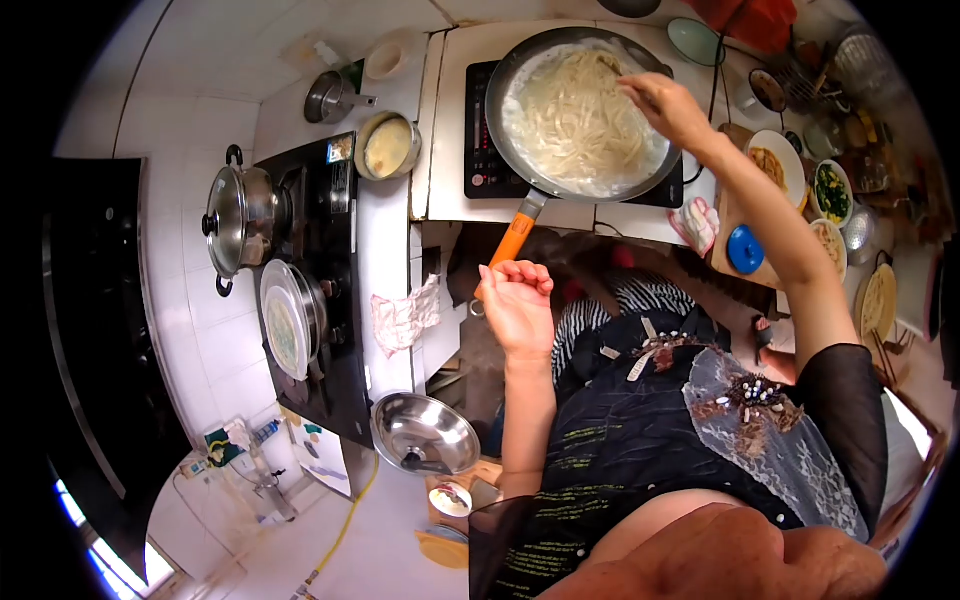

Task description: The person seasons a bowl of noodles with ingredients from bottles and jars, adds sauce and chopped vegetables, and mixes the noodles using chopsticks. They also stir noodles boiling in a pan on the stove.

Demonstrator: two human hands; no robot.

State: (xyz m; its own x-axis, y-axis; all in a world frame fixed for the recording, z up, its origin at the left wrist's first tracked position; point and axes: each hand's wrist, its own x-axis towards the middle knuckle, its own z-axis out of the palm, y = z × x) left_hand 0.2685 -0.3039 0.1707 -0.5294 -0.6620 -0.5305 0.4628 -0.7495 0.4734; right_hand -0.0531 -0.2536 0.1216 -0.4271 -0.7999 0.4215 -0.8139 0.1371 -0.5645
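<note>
A wide frying pan [490,110] holds pale, flat noodle-like strips [580,115] in whitish liquid. My right hand [668,108] is over its right rim, fingers pinched together just above the strips. What the fingertips hold, if anything, is too small to make out; a small brownish bit lies near them. The pan's orange handle [513,238] points toward me. Right beside and partly over its end is my left hand [522,305], palm turned up and fingers loosely curled, with nothing seen in the palm. Below the pan is a black induction cooker [480,160].
To the left, a lidded pot [240,218] and a stacked plate [285,320] stand on a black gas stove [340,300]. A saucepan [388,147] and a steel basin [425,432] are nearer. Rightward are a blue lid [745,250], a cloth [695,223] and several food bowls.
</note>
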